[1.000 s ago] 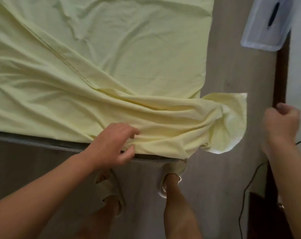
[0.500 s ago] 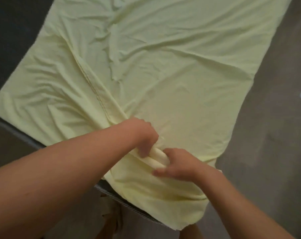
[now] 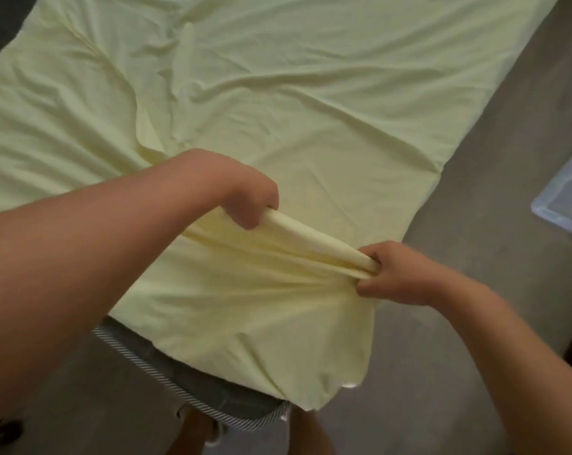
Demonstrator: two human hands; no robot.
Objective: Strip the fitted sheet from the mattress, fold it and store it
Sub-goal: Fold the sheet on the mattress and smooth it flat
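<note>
A pale yellow fitted sheet (image 3: 278, 110) lies spread and wrinkled over the mattress, whose grey striped edge (image 3: 166, 379) shows at the near corner. My left hand (image 3: 248, 198) grips a raised fold of the sheet near the middle. My right hand (image 3: 392, 274) pinches the other end of that same fold, lower and to the right. The fold is stretched taut between both hands. A loose corner of the sheet (image 3: 327, 382) hangs over the near mattress edge.
Grey floor (image 3: 475, 224) runs along the right side of the mattress. A clear plastic storage bin (image 3: 566, 205) stands at the right edge. My legs (image 3: 310, 435) are at the bottom, close to the mattress corner.
My right hand came in from the far right and took hold of the sheet. Both hands then drew apart, pulling a fold taut. The view swung left, moving the bin to the right edge.
</note>
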